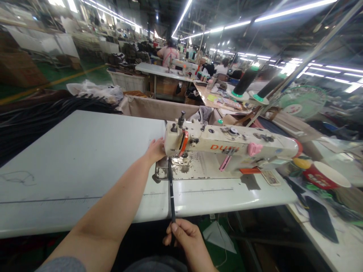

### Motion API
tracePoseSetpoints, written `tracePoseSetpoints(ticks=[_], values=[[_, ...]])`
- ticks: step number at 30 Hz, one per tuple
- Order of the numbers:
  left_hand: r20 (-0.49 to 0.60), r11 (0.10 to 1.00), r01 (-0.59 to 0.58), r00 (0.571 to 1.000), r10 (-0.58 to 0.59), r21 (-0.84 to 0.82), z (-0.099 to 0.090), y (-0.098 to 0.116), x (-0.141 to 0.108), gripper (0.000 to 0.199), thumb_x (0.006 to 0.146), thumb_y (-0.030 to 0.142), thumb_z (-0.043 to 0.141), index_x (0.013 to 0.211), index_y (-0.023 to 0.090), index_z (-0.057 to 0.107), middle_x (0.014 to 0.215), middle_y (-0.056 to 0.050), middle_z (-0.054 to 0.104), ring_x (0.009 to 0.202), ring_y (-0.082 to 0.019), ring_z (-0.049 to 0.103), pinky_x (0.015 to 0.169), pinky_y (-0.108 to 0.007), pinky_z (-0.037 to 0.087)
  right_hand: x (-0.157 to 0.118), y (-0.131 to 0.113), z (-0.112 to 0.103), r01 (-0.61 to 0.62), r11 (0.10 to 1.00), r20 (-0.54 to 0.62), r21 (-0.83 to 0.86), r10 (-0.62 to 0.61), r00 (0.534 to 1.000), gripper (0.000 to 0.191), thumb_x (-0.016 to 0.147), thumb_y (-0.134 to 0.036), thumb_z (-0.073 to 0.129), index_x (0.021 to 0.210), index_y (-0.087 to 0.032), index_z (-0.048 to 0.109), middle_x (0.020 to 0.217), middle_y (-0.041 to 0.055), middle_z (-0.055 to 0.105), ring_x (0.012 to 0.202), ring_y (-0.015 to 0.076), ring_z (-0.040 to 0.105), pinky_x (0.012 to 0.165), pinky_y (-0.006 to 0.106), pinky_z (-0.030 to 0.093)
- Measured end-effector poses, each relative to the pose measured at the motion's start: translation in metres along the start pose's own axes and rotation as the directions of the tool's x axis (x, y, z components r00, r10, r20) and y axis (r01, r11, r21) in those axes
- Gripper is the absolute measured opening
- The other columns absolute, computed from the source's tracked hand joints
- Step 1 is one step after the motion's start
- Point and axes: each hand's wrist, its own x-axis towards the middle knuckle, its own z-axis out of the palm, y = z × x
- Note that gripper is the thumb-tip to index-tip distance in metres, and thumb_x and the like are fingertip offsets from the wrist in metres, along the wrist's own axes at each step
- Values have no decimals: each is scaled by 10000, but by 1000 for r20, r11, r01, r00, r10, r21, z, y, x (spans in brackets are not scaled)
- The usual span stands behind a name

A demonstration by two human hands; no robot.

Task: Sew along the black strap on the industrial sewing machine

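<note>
A narrow black strap (171, 189) runs from under the presser foot of a white sewing machine (210, 145) towards me, past the table's front edge. Its near end is pinched between the thumb and fingers of my right hand (185, 234), just below that edge. My left hand (155, 150) reaches to the far left side of the machine head, behind the needle area. The machine head hides its fingertips, so I cannot see what they touch. Under the head, the metal needle plate (195, 170) looks worn and stained.
The white sewing table (70, 151) has a printed ruler line and a loose thread (18, 176). Black straps (51, 111) lie heaped at the left. Thread cones (245, 83) and a fan (303, 100) stand at the right, above a red bowl (323, 177). Co-workers sit beyond.
</note>
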Motion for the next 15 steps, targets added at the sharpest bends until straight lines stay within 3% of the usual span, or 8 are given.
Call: tracePoseSetpoints(ticks=[10, 15], values=[[-10, 1000, -12, 1000, 12, -6, -1, 0, -1, 383, 805, 241, 738, 1182, 278, 789, 1454, -54, 672, 1506, -364, 444, 1280, -563, 247, 3, 14, -5, -39, 990, -34, 133, 44, 998, 519, 821, -682, 780, 807, -164, 780, 642, 50, 738, 665, 201, 683, 692, 307, 498], [-18, 1000, -13, 1000, 13, -3, 0, -1, 0, 363, 801, 261, 755, 1158, 315, 797, 1442, -38, 681, 1520, -352, 430, 1283, -552, 259, 4, 14, -5, -39, 991, -34, 127, 44, 998, 507, 829, -668, 782, 797, -162, 780, 622, 44, 728, 634, 189, 667, 664, 294, 481]])
